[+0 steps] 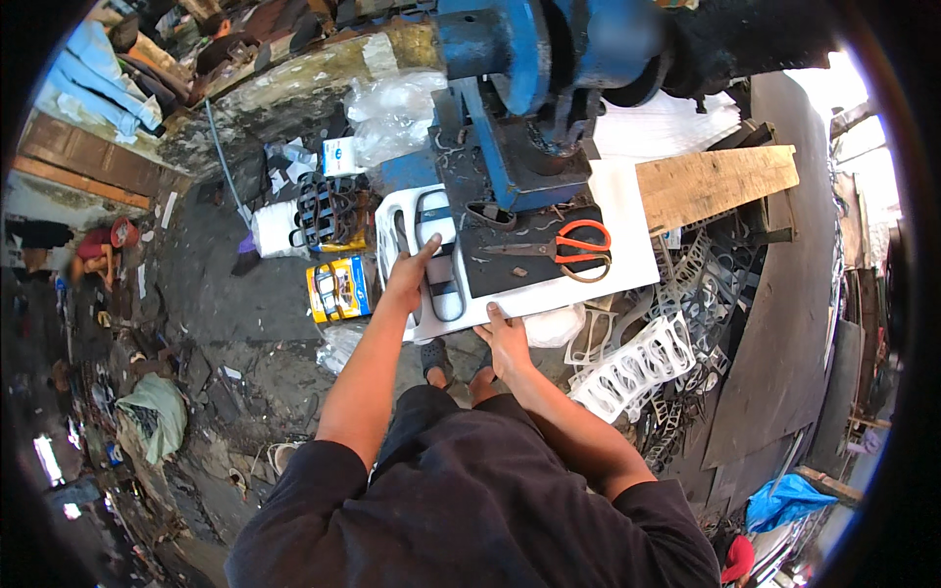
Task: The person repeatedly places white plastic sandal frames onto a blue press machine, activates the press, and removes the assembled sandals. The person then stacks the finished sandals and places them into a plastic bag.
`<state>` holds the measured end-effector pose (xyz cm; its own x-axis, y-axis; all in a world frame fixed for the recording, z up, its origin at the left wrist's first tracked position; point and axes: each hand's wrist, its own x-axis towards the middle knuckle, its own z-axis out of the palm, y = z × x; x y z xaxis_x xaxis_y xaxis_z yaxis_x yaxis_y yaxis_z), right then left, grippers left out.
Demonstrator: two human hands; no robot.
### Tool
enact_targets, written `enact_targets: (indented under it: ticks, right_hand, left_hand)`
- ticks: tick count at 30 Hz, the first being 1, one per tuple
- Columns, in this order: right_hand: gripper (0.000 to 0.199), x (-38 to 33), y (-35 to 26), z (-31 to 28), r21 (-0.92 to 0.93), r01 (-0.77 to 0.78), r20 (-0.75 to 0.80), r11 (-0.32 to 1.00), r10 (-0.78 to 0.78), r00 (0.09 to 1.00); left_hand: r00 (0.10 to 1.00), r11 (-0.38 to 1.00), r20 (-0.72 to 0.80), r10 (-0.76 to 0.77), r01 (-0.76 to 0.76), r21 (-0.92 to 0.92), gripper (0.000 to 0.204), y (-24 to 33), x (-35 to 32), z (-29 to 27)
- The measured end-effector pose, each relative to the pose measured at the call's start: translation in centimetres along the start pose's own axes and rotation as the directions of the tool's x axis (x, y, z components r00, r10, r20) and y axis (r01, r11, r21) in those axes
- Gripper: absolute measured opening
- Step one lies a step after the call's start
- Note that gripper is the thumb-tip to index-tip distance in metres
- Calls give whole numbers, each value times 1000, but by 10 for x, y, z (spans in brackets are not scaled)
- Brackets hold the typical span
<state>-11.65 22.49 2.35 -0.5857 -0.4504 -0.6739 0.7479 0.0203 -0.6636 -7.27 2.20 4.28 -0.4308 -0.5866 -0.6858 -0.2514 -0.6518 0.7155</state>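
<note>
A white foam-like sheet [627, 196] lies on the bed of a blue press [524, 167]. My left hand [407, 279] is closed around a sole-shaped cutting die [453, 304], a dark outline with a crossbar, standing on the sheet's left part. Beside it, a long sole-shaped cut-out [385, 223] shows in the sheet. My right hand [507, 343] grips the sheet's near edge, its fingertips on top and the rest partly hidden. On a black pad [490, 274] rest scissors [583, 248] with orange handles and a small dark ring [490, 216].
Cut white sheet scraps [637, 367] pile up at right, beside a wooden board [720, 186] and large dark sheets [755, 343]. Dark sandal-shaped frames [328, 211] and a yellow-blue box [339, 289] are at left. Another person [95, 253] crouches far left.
</note>
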Motion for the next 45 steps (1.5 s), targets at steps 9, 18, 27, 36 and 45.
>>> enact_targets:
  ticks: [9,18,27,36,45]
  right_hand:
    - [40,17,-2,-8,59,-95,-44,994,97,994]
    - [116,-16,-88,109,-751,398,269,527,-306,913]
    - [84,25,-89,165,-800,518,295,304,-552,780]
    - [49,35,-90,149,-719,529,391,451,-366,844]
    - [45,-5,-109,157,-625,558,410,546,-379,830]
  left_hand:
    - [853,749,512,101,274,-604,34,-18,15,-57]
    - [856,962,494,149,-10,-273,72,-13,-2,-53]
    - [857,988,500,125,-61,-141,67,-16,4,-64]
    - [843,904,533,75,168,-393,42,37,70,-50]
    - [955,936,284,81,25,-352,40,37,102,-41]
